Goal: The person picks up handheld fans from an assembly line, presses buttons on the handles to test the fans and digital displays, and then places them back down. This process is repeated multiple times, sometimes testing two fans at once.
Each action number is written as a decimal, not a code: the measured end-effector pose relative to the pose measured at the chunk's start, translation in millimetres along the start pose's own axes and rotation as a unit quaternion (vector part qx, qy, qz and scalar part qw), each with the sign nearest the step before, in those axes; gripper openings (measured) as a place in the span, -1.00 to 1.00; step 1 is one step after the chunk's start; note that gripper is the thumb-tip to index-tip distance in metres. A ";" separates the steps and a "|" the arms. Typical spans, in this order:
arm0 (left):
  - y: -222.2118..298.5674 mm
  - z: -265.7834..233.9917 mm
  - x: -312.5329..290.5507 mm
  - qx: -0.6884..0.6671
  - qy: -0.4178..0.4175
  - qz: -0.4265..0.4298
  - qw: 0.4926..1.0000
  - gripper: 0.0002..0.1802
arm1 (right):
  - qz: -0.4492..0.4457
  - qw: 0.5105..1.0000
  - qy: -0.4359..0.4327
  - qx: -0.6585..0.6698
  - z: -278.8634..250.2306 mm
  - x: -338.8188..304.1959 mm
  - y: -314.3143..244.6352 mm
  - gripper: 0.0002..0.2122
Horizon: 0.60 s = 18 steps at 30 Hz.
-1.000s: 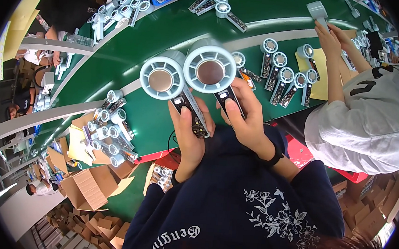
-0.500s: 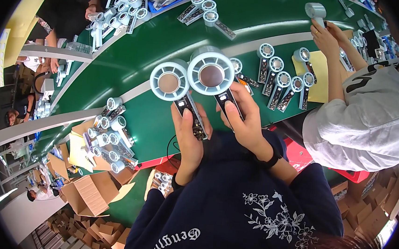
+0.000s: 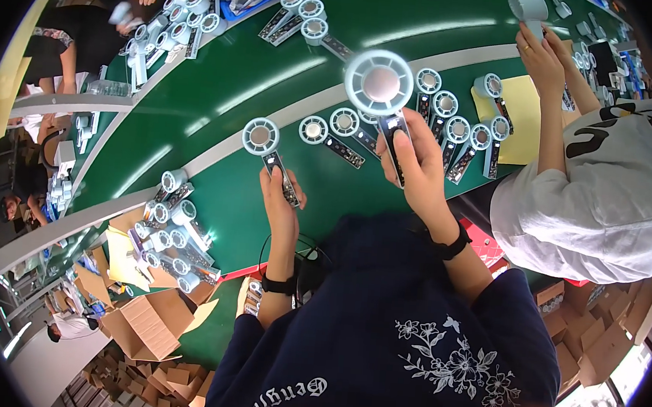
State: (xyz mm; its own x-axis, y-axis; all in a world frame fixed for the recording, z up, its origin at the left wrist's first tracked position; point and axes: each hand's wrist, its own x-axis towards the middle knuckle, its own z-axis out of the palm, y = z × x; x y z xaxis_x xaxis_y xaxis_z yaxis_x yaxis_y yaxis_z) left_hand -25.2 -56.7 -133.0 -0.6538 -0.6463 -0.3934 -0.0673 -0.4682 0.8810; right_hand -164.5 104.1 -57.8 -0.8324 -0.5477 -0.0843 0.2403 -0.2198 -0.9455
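Observation:
My left hand (image 3: 283,200) grips the handle of a pale blue handheld fan (image 3: 261,136), its round vented head upward and the circuit board bare in the handle. Higher and farther right, my right hand (image 3: 421,163) is closed round the handle of a second handheld fan (image 3: 379,83). This one looks larger, and my thumb presses on its open handle. The two are held well apart. Behind them, a loose fan (image 3: 314,131) and a few more like it lie on the green table (image 3: 217,218), partly hidden by my right hand.
More fans (image 3: 458,131) lie in a row at right, by a yellow sheet (image 3: 522,119). A pile of fans (image 3: 178,238) sits at left above an open carton (image 3: 144,323). On my right, a co-worker's hands (image 3: 540,60) hold another fan. A pale rail (image 3: 303,110) crosses the table.
The two fans, side by side before, are now apart. My left hand has drawn back to the left; my right hand has moved up and right. Loose fans behind them now show.

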 end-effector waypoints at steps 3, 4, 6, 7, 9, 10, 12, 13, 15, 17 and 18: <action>-27.0 -10.3 18.1 0.004 0.021 -0.015 1.000 -0.67 | -0.013 1.000 0.006 0.012 -7.9 13.7 -3.9 -0.71; -36.0 -12.3 26.1 0.005 0.032 -0.023 0.999 -0.69 | 0.013 1.000 0.010 0.006 -11.6 20.6 -5.1 -0.71; -56.7 -14.7 36.2 -0.039 0.037 -0.056 0.997 -0.69 | 0.064 0.998 0.017 -0.005 -21.0 36.3 -6.0 -0.70; -65.3 -14.7 37.7 -0.082 0.045 -0.085 0.992 -0.68 | 0.065 0.998 0.021 -0.006 -26.9 45.2 -4.3 -0.70; -78.4 -12.5 41.4 -0.124 0.057 -0.114 0.984 -0.68 | 0.171 0.983 0.002 -0.064 -41.9 65.8 4.1 -0.69; -83.8 -9.1 42.8 -0.077 0.056 -0.131 0.987 -0.65 | 0.222 0.971 -0.010 -0.091 -48.4 74.6 9.9 -0.67; -91.0 -5.0 45.9 0.016 0.057 -0.165 0.985 -0.60 | 0.222 0.962 -0.018 -0.156 -65.9 85.8 38.9 -0.66; -87.7 -10.1 46.6 0.017 0.062 -0.164 0.984 -0.60 | 0.218 0.951 -0.023 -0.220 -74.6 90.7 55.2 -0.65; -73.2 -28.3 46.5 0.254 -0.115 -0.264 0.923 -0.57 | 0.219 0.934 -0.033 -0.282 -88.0 98.7 73.9 -0.63; -31.8 -35.7 59.1 0.391 -0.206 -0.296 0.847 -0.56 | 0.145 0.880 -0.055 -0.450 -100.3 100.9 80.8 -0.66; -5.0 -37.8 64.0 0.518 -0.286 -0.317 0.741 -0.55 | 0.105 0.843 -0.069 -0.522 -103.1 101.3 83.1 -0.67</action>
State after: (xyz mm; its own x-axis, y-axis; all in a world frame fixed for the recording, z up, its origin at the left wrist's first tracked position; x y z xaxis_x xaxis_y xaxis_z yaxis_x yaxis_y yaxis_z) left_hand -38.1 -118.5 -172.6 -0.4366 0.0054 -0.8996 -0.8463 0.3367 0.4128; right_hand -280.3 113.6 -177.4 -0.7429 -0.5908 -0.3147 -0.2563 0.6854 -0.6816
